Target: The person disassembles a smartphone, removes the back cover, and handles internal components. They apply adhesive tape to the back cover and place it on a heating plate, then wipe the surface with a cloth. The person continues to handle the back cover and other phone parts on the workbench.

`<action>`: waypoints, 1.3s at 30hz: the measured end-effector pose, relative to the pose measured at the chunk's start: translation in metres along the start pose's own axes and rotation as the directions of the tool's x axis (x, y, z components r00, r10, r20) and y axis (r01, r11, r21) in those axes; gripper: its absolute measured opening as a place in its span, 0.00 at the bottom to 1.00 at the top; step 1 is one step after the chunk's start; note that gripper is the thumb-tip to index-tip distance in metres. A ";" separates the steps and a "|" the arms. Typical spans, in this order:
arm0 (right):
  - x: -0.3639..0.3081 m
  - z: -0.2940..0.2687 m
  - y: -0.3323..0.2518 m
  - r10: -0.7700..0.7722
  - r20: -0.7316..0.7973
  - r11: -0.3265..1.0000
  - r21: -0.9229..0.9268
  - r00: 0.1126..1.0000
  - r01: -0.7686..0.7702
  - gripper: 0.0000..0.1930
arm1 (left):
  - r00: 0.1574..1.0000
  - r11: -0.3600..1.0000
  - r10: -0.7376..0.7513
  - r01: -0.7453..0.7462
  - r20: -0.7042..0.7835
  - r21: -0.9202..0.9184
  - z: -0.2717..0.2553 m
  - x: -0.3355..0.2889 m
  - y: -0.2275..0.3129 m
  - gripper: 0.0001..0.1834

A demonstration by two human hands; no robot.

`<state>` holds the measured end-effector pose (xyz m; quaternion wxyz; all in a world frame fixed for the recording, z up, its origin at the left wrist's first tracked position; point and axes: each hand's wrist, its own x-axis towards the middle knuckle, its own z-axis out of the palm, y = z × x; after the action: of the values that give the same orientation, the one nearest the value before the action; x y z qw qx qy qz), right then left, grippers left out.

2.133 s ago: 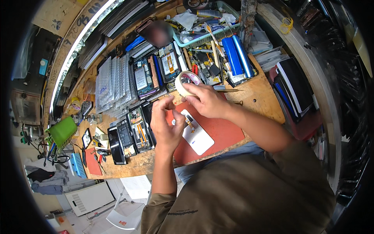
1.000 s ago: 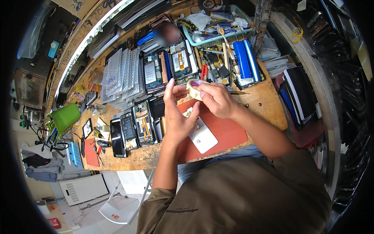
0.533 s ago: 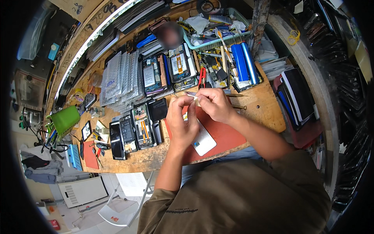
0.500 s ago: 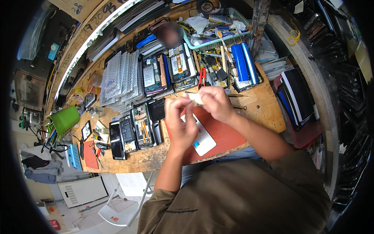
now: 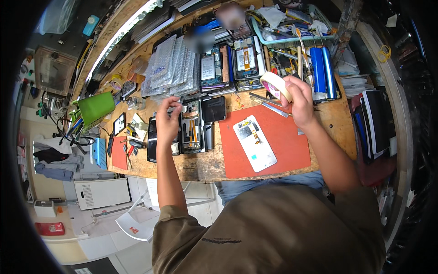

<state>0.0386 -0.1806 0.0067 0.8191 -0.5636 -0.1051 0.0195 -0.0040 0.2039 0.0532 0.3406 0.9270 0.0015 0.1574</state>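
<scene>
Cream masking-tape roll sits pinched in the right hand, the left hand pinching a torn strip, not yet stuck on the opened white phone.

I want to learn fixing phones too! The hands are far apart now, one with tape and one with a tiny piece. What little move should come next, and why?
Probably bring the left hand back over the white phone panel on the red mat. Its fingertips pinch what looks like a small strip of tape, while the right hand holds the tape roll raised above the bench. The panel lies bare between both hands.
</scene>
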 end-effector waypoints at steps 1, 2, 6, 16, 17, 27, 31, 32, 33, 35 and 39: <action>0.000 0.000 0.001 0.021 0.005 1.000 -0.014 1.000 -0.021 0.13 | 0.999 1.000 0.013 -0.014 0.044 0.015 0.001 0.002 -0.005 0.14; -0.001 0.000 0.002 0.020 -0.008 1.000 -0.016 1.000 -0.020 0.13 | 0.997 0.998 0.042 -0.045 0.070 0.035 0.001 0.004 -0.008 0.15; 0.001 -0.002 0.006 -0.025 -0.053 1.000 -0.016 0.998 0.025 0.14 | 0.981 0.987 0.127 -0.139 0.145 0.078 0.003 0.010 -0.013 0.18; 0.003 -0.005 0.007 -0.032 -0.047 0.998 -0.047 0.998 0.030 0.14 | 0.967 0.986 0.100 -0.127 0.233 0.106 0.009 0.007 -0.017 0.25; 0.003 -0.005 0.007 -0.030 -0.047 0.998 -0.049 0.998 0.028 0.14 | 0.965 0.988 0.094 -0.120 0.244 0.096 0.009 0.006 -0.017 0.26; 0.003 -0.004 0.003 -0.049 -0.039 0.997 -0.061 0.998 0.047 0.14 | 0.931 0.976 0.118 -0.173 0.344 0.132 0.003 0.013 -0.014 0.30; 0.003 -0.004 0.007 -0.057 -0.042 0.997 -0.056 0.997 0.055 0.14 | 0.934 0.979 0.129 -0.173 0.332 0.107 0.005 0.012 -0.014 0.30; 0.003 -0.004 0.008 -0.051 -0.039 0.998 -0.050 0.998 0.049 0.14 | 0.937 0.980 0.122 -0.165 0.328 0.108 0.005 0.011 -0.014 0.30; 0.003 -0.004 0.009 -0.047 -0.044 0.998 -0.045 0.998 0.045 0.14 | 0.940 0.982 0.118 -0.158 0.321 0.103 0.006 0.011 -0.014 0.30; 0.004 -0.004 0.010 -0.050 -0.049 0.998 -0.045 0.998 0.048 0.14 | 0.941 0.978 0.128 -0.172 0.312 0.116 0.006 0.010 -0.013 0.30; 0.004 -0.004 0.010 -0.063 -0.040 0.997 -0.051 0.997 0.061 0.14 | 0.940 0.960 0.174 -0.229 0.294 0.163 0.006 0.010 -0.010 0.28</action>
<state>0.0443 -0.1801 -0.0031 0.8071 -0.5805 -0.1058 -0.0203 0.0087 0.2085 0.0457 0.2269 0.9639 -0.1260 0.0598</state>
